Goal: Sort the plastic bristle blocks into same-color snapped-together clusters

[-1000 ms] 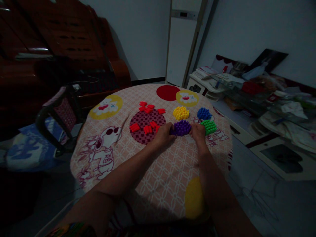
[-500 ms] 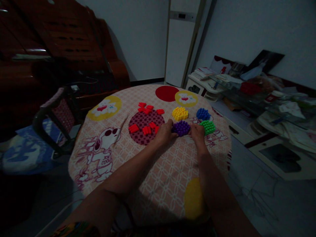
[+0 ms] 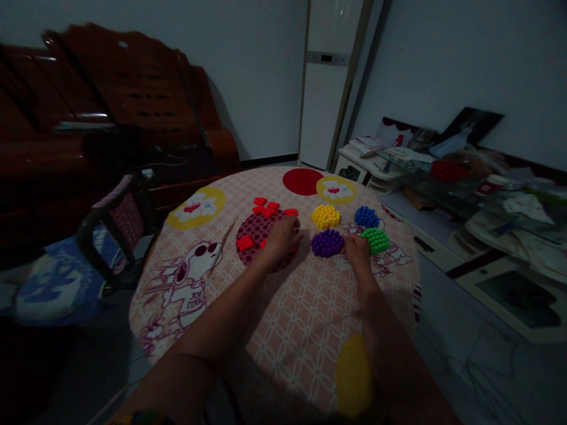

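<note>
A purple cluster of small knobs (image 3: 328,243) lies on the tablecloth, with the curled fingers of my right hand (image 3: 357,248) against its right edge. My left hand (image 3: 282,235) is apart from it, over the dark red checked circle, thumb and fingers a little apart with nothing visible between them. Below and around that hand are loose red pieces (image 3: 245,242), some hidden by it. More red pieces (image 3: 266,208) lie farther back. Behind the purple cluster sits a yellow knobbed cluster (image 3: 325,216). A blue cluster (image 3: 366,216) and a green cluster (image 3: 375,241) lie to the right.
The round table has a patterned cloth (image 3: 305,319). At left stand a metal-framed chair (image 3: 108,236) and a wooden sofa (image 3: 146,112). A low cabinet (image 3: 500,277) loaded with papers and bags runs along the right wall. A tall white unit (image 3: 325,106) fills the corner.
My left hand has let go of the purple cluster and moved left over the red pieces. My right hand stays at the cluster's right edge. The camera view has tilted up slightly.
</note>
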The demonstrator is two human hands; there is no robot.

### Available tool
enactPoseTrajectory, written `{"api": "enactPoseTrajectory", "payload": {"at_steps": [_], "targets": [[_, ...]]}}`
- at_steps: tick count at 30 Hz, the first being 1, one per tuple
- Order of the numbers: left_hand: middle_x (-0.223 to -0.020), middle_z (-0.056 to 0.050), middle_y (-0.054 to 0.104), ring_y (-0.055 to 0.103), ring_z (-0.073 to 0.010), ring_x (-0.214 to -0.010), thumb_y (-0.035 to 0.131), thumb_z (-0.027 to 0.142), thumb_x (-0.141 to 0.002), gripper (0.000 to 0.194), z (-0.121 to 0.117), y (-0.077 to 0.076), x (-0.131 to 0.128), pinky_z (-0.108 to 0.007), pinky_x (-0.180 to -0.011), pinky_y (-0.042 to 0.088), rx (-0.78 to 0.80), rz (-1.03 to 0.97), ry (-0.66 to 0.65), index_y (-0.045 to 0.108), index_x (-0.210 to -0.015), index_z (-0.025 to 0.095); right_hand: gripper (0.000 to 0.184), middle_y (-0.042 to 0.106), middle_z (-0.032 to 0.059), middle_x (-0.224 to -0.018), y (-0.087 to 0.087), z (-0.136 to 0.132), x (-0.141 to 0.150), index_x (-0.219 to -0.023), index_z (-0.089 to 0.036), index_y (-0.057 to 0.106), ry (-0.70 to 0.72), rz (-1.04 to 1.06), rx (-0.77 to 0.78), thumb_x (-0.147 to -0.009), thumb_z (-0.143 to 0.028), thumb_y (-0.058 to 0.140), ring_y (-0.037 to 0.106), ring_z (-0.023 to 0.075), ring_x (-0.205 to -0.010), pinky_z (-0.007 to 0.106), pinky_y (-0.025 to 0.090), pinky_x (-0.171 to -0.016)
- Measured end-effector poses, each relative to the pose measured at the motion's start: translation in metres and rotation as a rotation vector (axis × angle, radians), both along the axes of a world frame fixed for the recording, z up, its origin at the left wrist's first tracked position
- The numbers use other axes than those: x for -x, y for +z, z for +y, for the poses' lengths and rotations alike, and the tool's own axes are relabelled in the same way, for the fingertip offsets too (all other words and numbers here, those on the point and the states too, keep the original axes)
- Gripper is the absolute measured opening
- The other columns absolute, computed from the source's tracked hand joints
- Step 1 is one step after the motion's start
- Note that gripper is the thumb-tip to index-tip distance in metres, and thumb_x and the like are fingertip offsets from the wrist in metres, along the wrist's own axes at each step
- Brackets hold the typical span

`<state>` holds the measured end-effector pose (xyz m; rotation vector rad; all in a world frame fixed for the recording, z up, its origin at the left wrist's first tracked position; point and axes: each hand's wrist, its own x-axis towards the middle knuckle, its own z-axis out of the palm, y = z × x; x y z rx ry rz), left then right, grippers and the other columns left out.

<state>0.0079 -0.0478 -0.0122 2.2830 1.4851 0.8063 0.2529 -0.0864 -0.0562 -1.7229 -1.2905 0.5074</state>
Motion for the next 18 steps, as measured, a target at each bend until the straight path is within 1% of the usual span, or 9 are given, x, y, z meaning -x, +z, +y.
{"api": "enactPoseTrajectory", "payload": {"at_steps": [1,3,5,8,9,11,14,16,18], "targets": [[-0.109,-0.012,0.069,0.066,-0.0261,-0.102,0.068,0.022,-0.083,0.025,0.012,0.003,0.008,-0.037,-0.091,0.052,-0.036,0.032,0.037,0.064,-0.107,0.016,0.043,0.055,0.0014,-0.047,0.000,0.000,0.000,-0.052,-0.025,0.050,-0.003,0.002,-0.004,-0.089,-0.045,0.045,0.052,0.0180,-0.053,0.029,0.036,-0.055],[-0.122,-0.016,0.065,0.064,-0.0289,-0.112,0.066,0.025,-0.085,0.036,0.038,0.007,0.023,-0.040,-0.098,0.050,-0.068,0.075,0.124,0.064,-0.120,0.014,0.043,0.055,0.0011,-0.045,-0.001,0.000,0.000,-0.050,-0.025,0.049,0.001,0.009,-0.011,-0.089,-0.044,0.046,0.052,0.0180,-0.052,0.029,0.036,-0.055],[-0.132,-0.019,0.061,0.059,-0.0310,-0.121,0.065,0.031,-0.087,0.048,0.065,0.008,0.036,-0.042,-0.106,0.046,-0.031,0.099,0.235,0.061,-0.131,0.013,0.044,0.054,0.0007,-0.044,-0.001,0.001,0.000,-0.049,-0.026,0.048,0.009,0.022,-0.014,-0.089,-0.044,0.047,0.052,0.0179,-0.051,0.029,0.037,-0.056],[-0.150,-0.018,0.048,0.050,-0.0349,-0.134,0.062,0.045,-0.089,0.062,0.097,0.006,0.054,-0.045,-0.108,0.045,0.121,0.123,0.435,0.053,-0.144,0.018,0.045,0.054,0.0003,-0.044,-0.001,0.002,0.001,-0.049,-0.025,0.049,-0.003,0.034,-0.015,-0.090,-0.044,0.047,0.052,0.0177,-0.050,0.029,0.038,-0.057],[-0.154,-0.018,0.044,0.048,-0.0362,-0.135,0.060,0.050,-0.089,0.066,0.105,0.004,0.059,-0.046,-0.106,0.046,0.175,0.126,0.495,0.050,-0.147,0.021,0.044,0.055,0.0002,-0.044,-0.001,0.002,0.001,-0.049,-0.025,0.049,-0.009,0.035,-0.014,-0.089,-0.043,0.047,0.053,0.0178,-0.050,0.029,0.038,-0.057],[-0.155,-0.018,0.044,0.048,-0.0385,-0.135,0.054,0.058,-0.091,0.070,0.118,0.002,0.063,-0.050,-0.103,0.047,0.263,0.136,0.573,0.046,-0.151,0.024,0.043,0.055,0.0003,-0.045,-0.001,0.003,0.001,-0.049,-0.025,0.050,-0.013,0.033,-0.016,-0.089,-0.043,0.047,0.053,0.0181,-0.051,0.029,0.039,-0.057],[-0.149,-0.019,0.050,0.050,-0.0411,-0.132,0.046,0.065,-0.092,0.070,0.129,-0.001,0.058,-0.056,-0.104,0.044,0.343,0.178,0.554,0.049,-0.150,0.026,0.042,0.056,0.0004,-0.045,-0.002,0.004,0.001,-0.050,-0.025,0.050,-0.019,0.015,-0.009,-0.088,-0.042,0.047,0.055,0.0186,-0.052,0.029,0.040,-0.057],[-0.148,-0.019,0.051,0.048,-0.0431,-0.134,0.043,0.069,-0.090,0.069,0.130,-0.003,0.046,-0.060,-0.106,0.040,0.361,0.212,0.489,0.055,-0.145,0.029,0.042,0.056,0.0007,-0.046,-0.003,0.004,0.000,-0.050,-0.025,0.051,-0.024,0.005,-0.005,-0.088,-0.043,0.047,0.055,0.0189,-0.053,0.029,0.040,-0.058],[-0.148,-0.018,0.051,0.045,-0.0455,-0.136,0.046,0.073,-0.087,0.068,0.127,-0.004,0.031,-0.065,-0.108,0.036,0.340,0.251,0.403,0.062,-0.138,0.030,0.042,0.056,0.0011,-0.047,-0.004,0.003,-0.001,-0.051,-0.025,0.051,-0.016,0.005,-0.005,-0.088,-0.045,0.046,0.055,0.0193,-0.054,0.029,0.040,-0.058]]}}
